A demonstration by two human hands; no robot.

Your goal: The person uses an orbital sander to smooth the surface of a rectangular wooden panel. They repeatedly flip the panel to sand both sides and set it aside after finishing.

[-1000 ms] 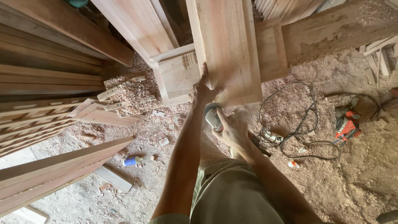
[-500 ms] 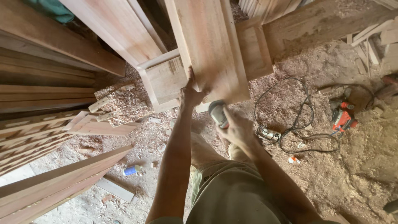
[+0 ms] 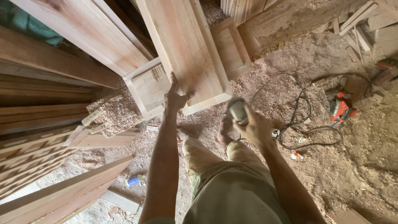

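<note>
The right hand (image 3: 253,124) was wrapped around a small grey tool (image 3: 239,111), held just right of the wooden panel's (image 3: 188,54) near end. The left hand (image 3: 175,99) gripped that panel's near edge, fingers pressed on its face. The panel's long axis ran away from the hands, tilting slightly left. Beyond and right of the right hand, a tangled black cord (image 3: 296,120) led to an orange power tool (image 3: 342,107) lying on sawdust.
</note>
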